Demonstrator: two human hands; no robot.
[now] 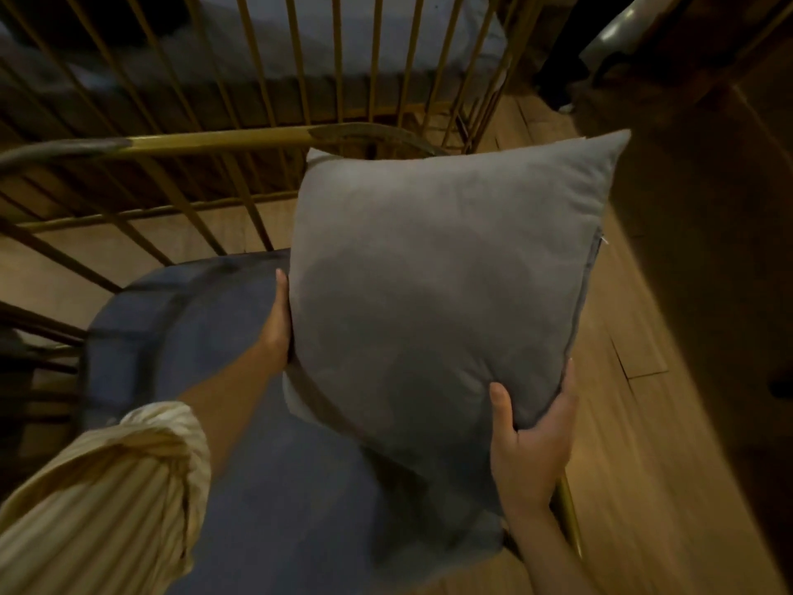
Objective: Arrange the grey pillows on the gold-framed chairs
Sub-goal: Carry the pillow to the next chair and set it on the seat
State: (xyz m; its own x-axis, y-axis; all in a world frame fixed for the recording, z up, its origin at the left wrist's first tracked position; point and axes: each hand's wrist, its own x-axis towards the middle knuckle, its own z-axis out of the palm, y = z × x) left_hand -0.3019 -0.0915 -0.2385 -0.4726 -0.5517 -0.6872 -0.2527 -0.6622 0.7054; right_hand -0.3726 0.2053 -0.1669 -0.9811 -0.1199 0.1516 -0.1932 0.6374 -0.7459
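A square grey pillow [442,285] is held upright above the blue seat cushion [257,423] of a gold-framed chair [214,141]. My left hand [276,324] presses against the pillow's left edge, fingers behind it. My right hand [532,440] grips its lower right corner, thumb on the front. The pillow's top reaches the chair's curved gold top rail, and its lower edge rests on or just above the seat; I cannot tell which. A zipper runs down its right side.
Gold bars of the chair back fan out to the left and behind. A second gold-barred chair [377,49] with a grey-blue cushion stands beyond. Wooden floor [635,423] lies to the right, with dark furniture [708,208] at the far right.
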